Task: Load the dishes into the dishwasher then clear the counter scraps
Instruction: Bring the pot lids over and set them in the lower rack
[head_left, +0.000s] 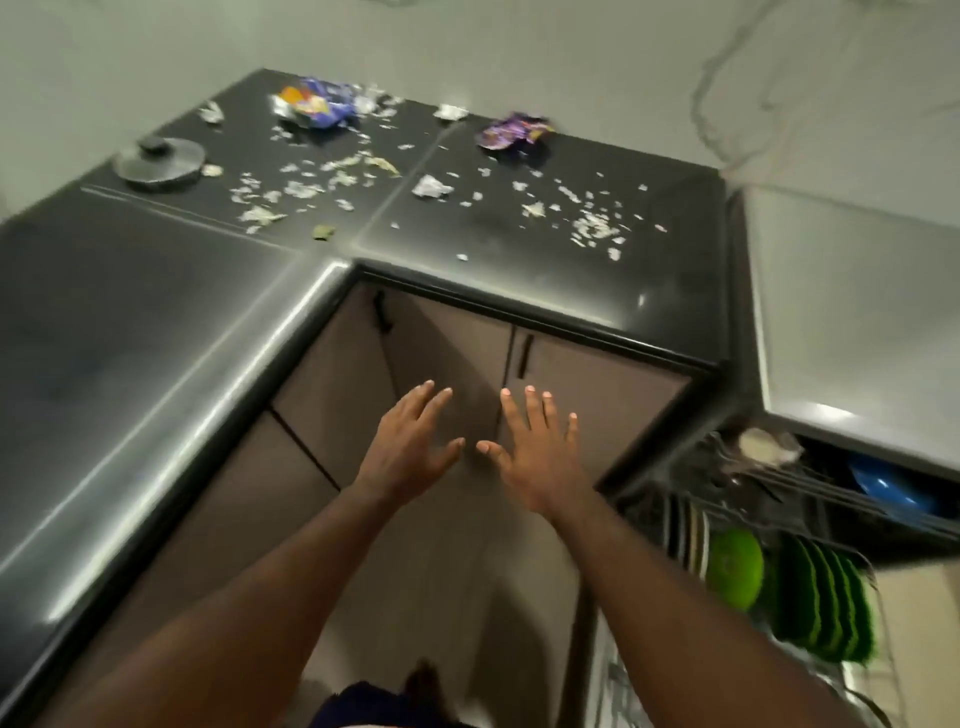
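Pale food scraps and more bits lie scattered over the black L-shaped counter. Two crumpled wrappers sit at the back, one blue and orange, one purple. A dark pot lid rests at the counter's left. At the lower right the dishwasher rack stands pulled out with green plates, a green bowl and striped plates standing in it. My left hand and right hand hover empty, fingers spread, in front of the cabinet doors, below the counter edge.
Brown cabinet doors with dark handles fill the inner corner under the counter. A grey appliance top sits right of the counter above the dishwasher. A blue item and a whitish piece lie in the upper rack.
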